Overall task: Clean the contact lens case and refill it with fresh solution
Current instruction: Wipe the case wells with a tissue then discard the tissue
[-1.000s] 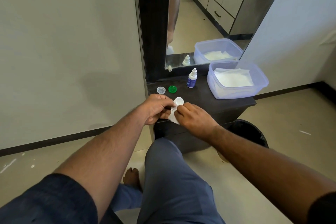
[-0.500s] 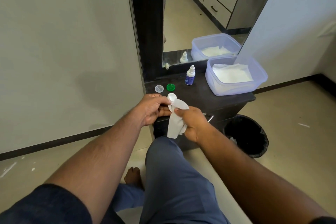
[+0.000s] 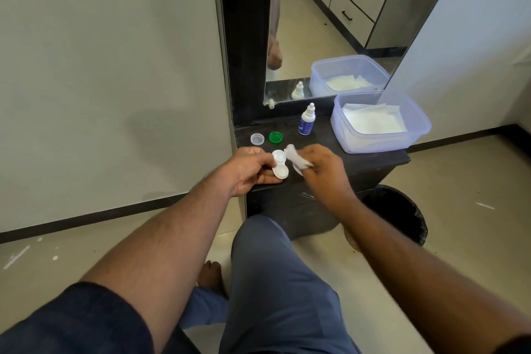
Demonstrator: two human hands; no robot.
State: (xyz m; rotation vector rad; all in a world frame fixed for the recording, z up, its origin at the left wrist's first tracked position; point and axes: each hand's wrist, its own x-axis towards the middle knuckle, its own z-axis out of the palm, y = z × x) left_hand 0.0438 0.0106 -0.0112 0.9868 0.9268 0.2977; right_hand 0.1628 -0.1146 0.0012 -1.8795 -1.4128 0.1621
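Note:
My left hand (image 3: 249, 169) holds the white contact lens case (image 3: 279, 164) over the front edge of the dark vanity top (image 3: 370, 161), both wells open and facing up. Just right of it, my right hand (image 3: 323, 168) grips a crumpled white tissue (image 3: 296, 157), blurred, close to the case's upper well. Two loose caps lie behind my left hand: a clear cap (image 3: 257, 139) and a green cap (image 3: 275, 137). The small solution bottle (image 3: 307, 121), white top and blue label, stands upright near the mirror.
A translucent plastic tub (image 3: 422, 123) holding white tissues sits at the right of the vanity top. The mirror (image 3: 330, 23) rises behind. A black waste bin (image 3: 402, 213) stands on the floor at the right. My knee (image 3: 267, 253) is below the hands.
The tissue, hanging loose from my right hand half a second ago, is now bunched up beside the case. The case has tilted so both wells show.

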